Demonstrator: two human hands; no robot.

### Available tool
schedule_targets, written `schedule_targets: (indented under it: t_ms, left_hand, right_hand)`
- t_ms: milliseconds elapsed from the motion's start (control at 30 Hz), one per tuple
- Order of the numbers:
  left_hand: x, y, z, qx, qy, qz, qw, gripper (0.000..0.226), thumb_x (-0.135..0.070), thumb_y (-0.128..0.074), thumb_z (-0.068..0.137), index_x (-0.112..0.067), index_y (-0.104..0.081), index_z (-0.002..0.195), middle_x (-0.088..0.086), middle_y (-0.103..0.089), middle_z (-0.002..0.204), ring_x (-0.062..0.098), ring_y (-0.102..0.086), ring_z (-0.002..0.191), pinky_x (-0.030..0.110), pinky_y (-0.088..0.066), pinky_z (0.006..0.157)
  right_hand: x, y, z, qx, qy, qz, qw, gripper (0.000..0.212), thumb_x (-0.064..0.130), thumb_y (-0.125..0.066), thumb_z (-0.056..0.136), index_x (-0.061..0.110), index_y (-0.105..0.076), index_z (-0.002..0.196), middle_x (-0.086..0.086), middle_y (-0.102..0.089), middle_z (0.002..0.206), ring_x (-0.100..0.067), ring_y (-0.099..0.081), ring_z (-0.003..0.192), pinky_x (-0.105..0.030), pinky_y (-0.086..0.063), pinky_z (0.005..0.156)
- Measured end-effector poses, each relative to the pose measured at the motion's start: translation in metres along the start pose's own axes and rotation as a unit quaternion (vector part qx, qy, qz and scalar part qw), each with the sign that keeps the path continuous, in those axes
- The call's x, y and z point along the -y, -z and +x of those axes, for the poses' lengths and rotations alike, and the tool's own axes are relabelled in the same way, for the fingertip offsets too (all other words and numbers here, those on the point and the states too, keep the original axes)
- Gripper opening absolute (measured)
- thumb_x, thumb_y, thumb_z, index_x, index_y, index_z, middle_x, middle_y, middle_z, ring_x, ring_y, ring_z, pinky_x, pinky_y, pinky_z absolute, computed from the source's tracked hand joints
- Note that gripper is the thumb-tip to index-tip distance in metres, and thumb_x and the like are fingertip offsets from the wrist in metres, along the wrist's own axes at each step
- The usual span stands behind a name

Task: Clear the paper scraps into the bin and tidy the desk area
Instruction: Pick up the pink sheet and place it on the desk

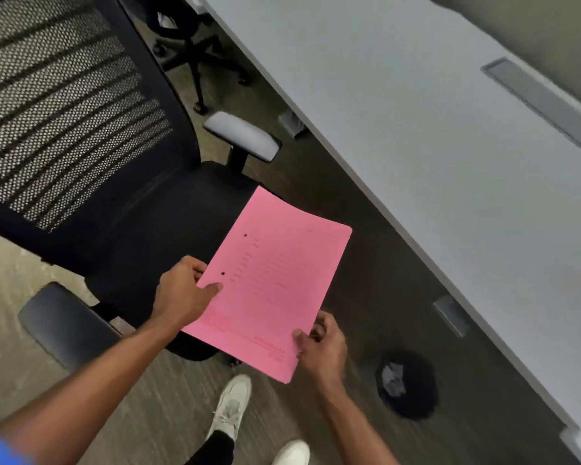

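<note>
I hold a pink folder [272,283] with two punch holes flat in front of me, above the seat of a black office chair [148,213]. My left hand [182,293] grips its left edge, thumb on top. At the folder's lower right corner my right hand [322,347] pinches it. A black round bin [413,391] stands on the floor to the right, under the desk edge, with crumpled grey paper scraps [393,379] inside it.
The pale grey desk [433,129] runs along the right side with a cable slot [544,99] near its back. The chair's mesh back and armrests [242,135] fill the left. Another chair's base [195,58] is on the dark floor further off. My white shoes [232,407] are below.
</note>
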State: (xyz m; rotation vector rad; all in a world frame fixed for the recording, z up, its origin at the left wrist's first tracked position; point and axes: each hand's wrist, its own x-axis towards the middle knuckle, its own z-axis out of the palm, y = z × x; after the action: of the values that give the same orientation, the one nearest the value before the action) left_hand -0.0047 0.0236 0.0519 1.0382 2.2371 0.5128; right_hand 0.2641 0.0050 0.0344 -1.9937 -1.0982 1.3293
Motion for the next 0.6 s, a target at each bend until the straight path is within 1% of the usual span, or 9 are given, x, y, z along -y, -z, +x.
schedule_targets:
  t_ms: [33, 67, 100, 200, 267, 333, 433, 533, 600]
  left_hand:
    - [-0.005, 0.001, -0.010, 0.001, -0.002, -0.004, 1.000, 0.036, -0.032, -0.088, 0.082, -0.026, -0.061, 0.105, -0.011, -0.067, 0.097, 0.010, -0.065, 0.084, 0.033, -0.054, 0.067]
    - [-0.010, 0.001, -0.019, 0.002, -0.005, -0.008, 1.000, 0.036, -0.033, -0.088, 0.082, -0.027, -0.060, 0.104, -0.011, -0.067, 0.098, 0.008, -0.064, 0.083, 0.032, -0.053, 0.066]
    - [-0.015, 0.001, -0.029, 0.003, -0.009, -0.011, 1.000, 0.036, -0.033, -0.088, 0.083, -0.028, -0.059, 0.104, -0.011, -0.067, 0.098, 0.008, -0.064, 0.083, 0.033, -0.055, 0.067]
    - [-0.030, 0.002, -0.059, 0.015, -0.024, -0.016, 0.999, 0.037, -0.035, -0.087, 0.083, -0.027, -0.059, 0.105, -0.009, -0.067, 0.100, 0.017, -0.067, 0.089, 0.043, -0.061, 0.078]
    - [-0.042, 0.005, -0.077, 0.023, -0.037, -0.012, 0.999, 0.038, -0.036, -0.086, 0.084, -0.023, -0.061, 0.110, -0.007, -0.067, 0.102, 0.020, -0.068, 0.093, 0.043, -0.060, 0.080]
    - [-0.055, 0.008, -0.096, 0.024, -0.053, -0.010, 0.998, 0.040, -0.037, -0.086, 0.085, -0.021, -0.062, 0.114, -0.006, -0.066, 0.104, 0.021, -0.067, 0.095, 0.042, -0.059, 0.080]
    - [-0.075, 0.011, -0.121, 0.025, -0.074, -0.014, 0.997, 0.037, -0.038, -0.085, 0.086, -0.024, -0.061, 0.110, -0.007, -0.067, 0.105, 0.020, -0.068, 0.093, 0.041, -0.058, 0.077]
    - [-0.096, 0.010, -0.145, 0.025, -0.083, -0.024, 0.996, 0.036, -0.039, -0.084, 0.086, -0.025, -0.061, 0.110, -0.006, -0.069, 0.106, 0.021, -0.070, 0.094, 0.046, -0.062, 0.082]
    - [-0.111, 0.007, -0.162, 0.034, -0.085, -0.039, 0.995, 0.039, -0.039, -0.084, 0.087, -0.023, -0.062, 0.114, -0.006, -0.069, 0.108, 0.021, -0.070, 0.094, 0.045, -0.062, 0.080]
  right_hand:
    - [0.000, 0.010, -0.006, 0.003, 0.005, -0.006, 1.000, 0.037, -0.001, -0.077, 0.085, 0.019, -0.068, 0.115, 0.003, -0.079, 0.099, -0.017, -0.076, 0.090, -0.043, -0.066, 0.077]
    - [0.000, 0.021, -0.012, 0.004, 0.009, -0.012, 1.000, 0.038, 0.001, -0.077, 0.086, 0.019, -0.068, 0.117, 0.004, -0.079, 0.101, -0.017, -0.076, 0.093, -0.047, -0.066, 0.081]
    - [0.001, 0.031, -0.019, 0.004, 0.014, -0.015, 1.000, 0.038, 0.003, -0.077, 0.086, 0.021, -0.068, 0.118, 0.007, -0.079, 0.102, -0.015, -0.076, 0.094, -0.048, -0.066, 0.082]
    - [0.001, 0.063, -0.039, -0.005, 0.034, -0.016, 0.999, 0.040, 0.006, -0.077, 0.087, 0.026, -0.067, 0.120, 0.012, -0.078, 0.104, -0.007, -0.075, 0.093, -0.048, -0.067, 0.081]
    - [0.003, 0.084, -0.052, -0.013, 0.049, -0.014, 0.999, 0.042, 0.006, -0.077, 0.086, 0.026, -0.068, 0.122, 0.015, -0.076, 0.104, -0.004, -0.073, 0.095, -0.045, -0.066, 0.083]
    - [0.006, 0.106, -0.067, -0.011, 0.061, -0.010, 0.998, 0.044, 0.006, -0.076, 0.087, 0.026, -0.067, 0.125, 0.018, -0.074, 0.108, 0.000, -0.071, 0.099, -0.040, -0.065, 0.089]
    - [0.012, 0.137, -0.089, -0.015, 0.075, 0.002, 0.997, 0.044, 0.007, -0.075, 0.090, 0.023, -0.064, 0.130, 0.014, -0.073, 0.117, -0.001, -0.069, 0.105, -0.037, -0.062, 0.096]
    - [0.013, 0.169, -0.105, -0.026, 0.088, -0.004, 0.996, 0.047, 0.012, -0.076, 0.092, 0.024, -0.061, 0.134, 0.014, -0.070, 0.121, 0.006, -0.065, 0.102, -0.032, -0.060, 0.096]
    - [0.015, 0.191, -0.112, -0.028, 0.092, -0.016, 0.995, 0.049, 0.015, -0.076, 0.093, 0.024, -0.058, 0.138, 0.012, -0.068, 0.126, 0.005, -0.064, 0.101, -0.028, -0.058, 0.092]
